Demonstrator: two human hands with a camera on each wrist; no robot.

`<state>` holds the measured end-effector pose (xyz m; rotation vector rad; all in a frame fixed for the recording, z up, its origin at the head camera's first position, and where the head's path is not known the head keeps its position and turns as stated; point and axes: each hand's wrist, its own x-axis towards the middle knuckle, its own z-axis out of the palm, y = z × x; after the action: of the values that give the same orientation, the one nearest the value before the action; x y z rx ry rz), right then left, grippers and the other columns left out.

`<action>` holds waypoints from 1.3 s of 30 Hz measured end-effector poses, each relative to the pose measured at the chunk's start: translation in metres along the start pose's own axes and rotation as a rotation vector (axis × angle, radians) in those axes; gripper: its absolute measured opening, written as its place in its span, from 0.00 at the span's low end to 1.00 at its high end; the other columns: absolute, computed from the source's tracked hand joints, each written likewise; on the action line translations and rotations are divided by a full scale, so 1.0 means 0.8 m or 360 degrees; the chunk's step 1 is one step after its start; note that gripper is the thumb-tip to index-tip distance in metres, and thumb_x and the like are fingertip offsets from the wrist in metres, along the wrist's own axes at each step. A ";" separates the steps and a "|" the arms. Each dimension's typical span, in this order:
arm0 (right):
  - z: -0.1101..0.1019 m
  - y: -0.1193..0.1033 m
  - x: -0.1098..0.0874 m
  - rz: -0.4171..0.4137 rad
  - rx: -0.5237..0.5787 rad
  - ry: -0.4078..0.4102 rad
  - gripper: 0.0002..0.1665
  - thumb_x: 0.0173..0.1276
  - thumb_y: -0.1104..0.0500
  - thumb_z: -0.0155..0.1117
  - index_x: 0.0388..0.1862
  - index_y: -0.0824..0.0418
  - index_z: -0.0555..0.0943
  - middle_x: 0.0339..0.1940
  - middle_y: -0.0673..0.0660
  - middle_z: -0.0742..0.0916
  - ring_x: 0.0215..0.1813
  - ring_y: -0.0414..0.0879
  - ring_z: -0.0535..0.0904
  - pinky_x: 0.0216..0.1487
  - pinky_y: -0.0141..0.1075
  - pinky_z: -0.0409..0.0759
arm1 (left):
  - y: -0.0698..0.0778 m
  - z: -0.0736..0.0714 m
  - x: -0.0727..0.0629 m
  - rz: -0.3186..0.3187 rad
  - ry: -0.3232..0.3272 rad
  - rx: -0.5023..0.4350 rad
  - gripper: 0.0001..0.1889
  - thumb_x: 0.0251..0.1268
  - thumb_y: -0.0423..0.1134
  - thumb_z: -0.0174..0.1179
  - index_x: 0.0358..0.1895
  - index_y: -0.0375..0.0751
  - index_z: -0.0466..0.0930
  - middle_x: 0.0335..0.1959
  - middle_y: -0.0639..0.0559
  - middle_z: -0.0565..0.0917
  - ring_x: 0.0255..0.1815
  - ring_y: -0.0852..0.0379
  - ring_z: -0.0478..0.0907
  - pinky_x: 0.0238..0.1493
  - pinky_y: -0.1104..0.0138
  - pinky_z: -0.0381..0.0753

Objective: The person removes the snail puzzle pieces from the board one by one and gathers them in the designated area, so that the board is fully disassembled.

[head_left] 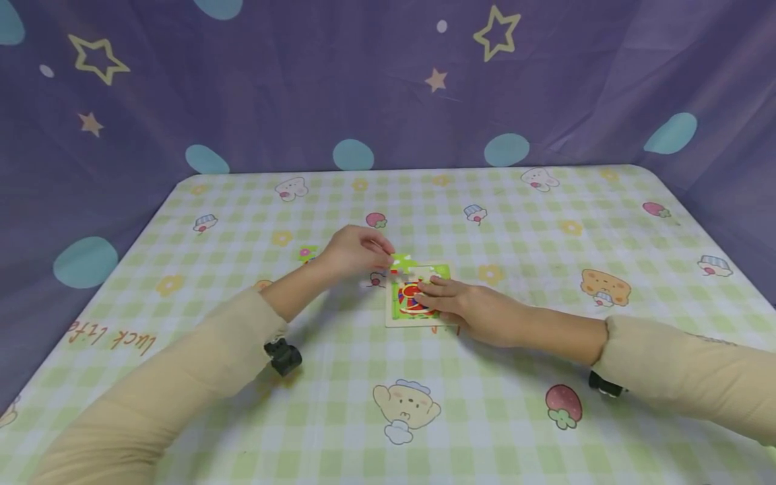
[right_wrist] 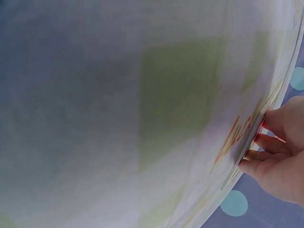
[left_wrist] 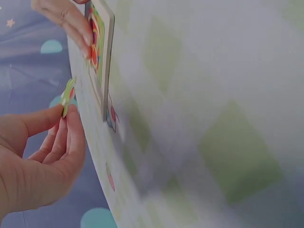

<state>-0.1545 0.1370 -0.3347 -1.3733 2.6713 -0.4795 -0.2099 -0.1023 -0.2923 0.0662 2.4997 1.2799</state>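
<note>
A green puzzle piece [head_left: 401,261] with white and red marks is pinched between the thumb and fingers of my left hand [head_left: 358,252]. In the left wrist view this piece [left_wrist: 68,97] is held up off the table, just beside the board. The square puzzle board [head_left: 391,322] has a pale rim and a red, blue and green picture; part of its upper left area shows pale and unfilled. My right hand [head_left: 479,311] rests its fingertips on the board's right side, hiding part of the picture. The right wrist view shows the fingers [right_wrist: 266,142] touching the board's surface.
Another colourful puzzle piece [head_left: 306,254] lies on the table behind my left wrist, partly covered by it. A green and white checked tablecloth [head_left: 327,417] with printed cartoon figures covers the table. A purple curtain [head_left: 388,81] hangs behind the far edge.
</note>
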 end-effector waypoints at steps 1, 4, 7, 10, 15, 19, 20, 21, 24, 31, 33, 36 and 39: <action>0.000 0.000 0.000 0.0003 -0.0002 -0.0001 0.27 0.71 0.63 0.57 0.69 0.58 0.70 0.72 0.56 0.72 0.75 0.56 0.64 0.69 0.49 0.69 | -0.001 -0.003 0.000 -0.0008 -0.0004 -0.0015 0.10 0.56 0.33 0.66 0.41 0.35 0.83 0.26 0.55 0.84 0.31 0.57 0.85 0.44 0.64 0.85; 0.000 0.000 0.000 0.0022 0.0011 -0.0008 0.27 0.71 0.62 0.57 0.69 0.58 0.70 0.73 0.55 0.72 0.75 0.55 0.64 0.69 0.48 0.69 | -0.006 -0.012 0.002 -0.0036 -0.0002 -0.0071 0.11 0.57 0.31 0.65 0.43 0.33 0.82 0.25 0.56 0.83 0.29 0.61 0.83 0.46 0.63 0.85; 0.001 0.000 0.000 0.0029 0.0014 -0.0014 0.27 0.71 0.61 0.57 0.69 0.57 0.70 0.73 0.55 0.71 0.75 0.55 0.64 0.69 0.47 0.69 | -0.012 -0.022 0.006 -0.0055 0.0013 -0.0103 0.11 0.57 0.30 0.65 0.44 0.31 0.82 0.24 0.56 0.82 0.27 0.63 0.83 0.46 0.62 0.85; 0.000 0.000 0.001 0.0027 0.0019 -0.0017 0.27 0.71 0.61 0.57 0.69 0.58 0.70 0.73 0.55 0.71 0.75 0.55 0.63 0.69 0.48 0.69 | -0.020 -0.034 0.010 -0.0081 0.0031 -0.0082 0.13 0.57 0.31 0.66 0.45 0.31 0.81 0.24 0.56 0.82 0.28 0.63 0.83 0.46 0.63 0.85; -0.001 0.000 0.001 0.0024 0.0009 -0.0022 0.27 0.71 0.61 0.57 0.69 0.59 0.69 0.73 0.57 0.71 0.75 0.56 0.64 0.68 0.48 0.71 | -0.031 -0.052 0.014 -0.0110 0.0048 -0.0042 0.14 0.58 0.32 0.65 0.47 0.32 0.81 0.26 0.57 0.83 0.29 0.64 0.83 0.48 0.64 0.84; -0.002 0.000 0.002 0.0019 -0.0001 -0.0016 0.27 0.71 0.61 0.58 0.69 0.59 0.70 0.72 0.57 0.71 0.75 0.56 0.64 0.67 0.48 0.71 | -0.038 -0.065 0.017 -0.0165 0.0080 0.0027 0.14 0.60 0.35 0.65 0.48 0.35 0.81 0.28 0.57 0.84 0.29 0.66 0.83 0.48 0.64 0.84; -0.002 0.000 0.002 0.0017 -0.0001 -0.0015 0.27 0.71 0.61 0.58 0.69 0.59 0.70 0.72 0.58 0.71 0.75 0.56 0.64 0.67 0.48 0.71 | -0.040 -0.068 0.018 -0.0179 0.0084 0.0044 0.14 0.60 0.35 0.65 0.48 0.35 0.81 0.30 0.57 0.84 0.29 0.67 0.83 0.48 0.65 0.83; -0.002 0.000 0.001 0.0018 0.0001 -0.0015 0.27 0.71 0.61 0.58 0.69 0.59 0.70 0.72 0.58 0.71 0.75 0.56 0.64 0.67 0.47 0.71 | -0.042 -0.071 0.019 -0.0192 0.0087 0.0058 0.14 0.60 0.35 0.64 0.48 0.35 0.81 0.31 0.56 0.85 0.30 0.67 0.83 0.48 0.65 0.83; -0.002 0.000 0.001 0.0023 0.0014 -0.0021 0.27 0.71 0.61 0.58 0.69 0.59 0.70 0.72 0.58 0.71 0.75 0.56 0.64 0.68 0.47 0.71 | -0.048 -0.078 0.019 -0.0200 0.0087 0.0105 0.14 0.61 0.36 0.64 0.49 0.35 0.81 0.35 0.53 0.85 0.31 0.67 0.83 0.48 0.66 0.83; -0.003 -0.001 0.001 0.0031 0.0021 -0.0028 0.27 0.71 0.61 0.58 0.69 0.60 0.70 0.72 0.58 0.71 0.75 0.56 0.64 0.68 0.47 0.70 | -0.057 -0.088 0.017 -0.0201 0.0158 0.0252 0.13 0.61 0.37 0.64 0.48 0.37 0.83 0.31 0.54 0.86 0.30 0.63 0.82 0.39 0.70 0.81; -0.003 -0.002 0.001 0.0032 0.0018 -0.0031 0.27 0.71 0.61 0.58 0.69 0.60 0.70 0.72 0.58 0.71 0.75 0.56 0.64 0.68 0.47 0.70 | -0.059 -0.089 0.017 -0.0205 0.0186 0.0279 0.13 0.61 0.37 0.64 0.47 0.37 0.83 0.30 0.54 0.86 0.29 0.63 0.82 0.36 0.70 0.80; -0.003 -0.002 0.001 0.0036 0.0013 -0.0038 0.27 0.71 0.61 0.57 0.69 0.60 0.70 0.73 0.58 0.71 0.75 0.56 0.64 0.68 0.48 0.70 | -0.062 -0.090 0.016 -0.0191 0.0216 0.0314 0.13 0.62 0.38 0.64 0.47 0.36 0.83 0.31 0.52 0.87 0.28 0.63 0.82 0.34 0.72 0.79; -0.003 -0.002 0.001 0.0040 0.0011 -0.0039 0.27 0.71 0.61 0.57 0.69 0.59 0.70 0.73 0.58 0.71 0.75 0.56 0.64 0.68 0.48 0.70 | -0.065 -0.091 0.016 -0.0136 0.0247 0.0396 0.12 0.62 0.38 0.63 0.45 0.36 0.84 0.34 0.49 0.88 0.29 0.62 0.83 0.32 0.72 0.78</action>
<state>-0.1542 0.1357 -0.3317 -1.3329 2.6617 -0.4656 -0.2389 -0.1875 -0.2978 -0.0838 2.7502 0.9693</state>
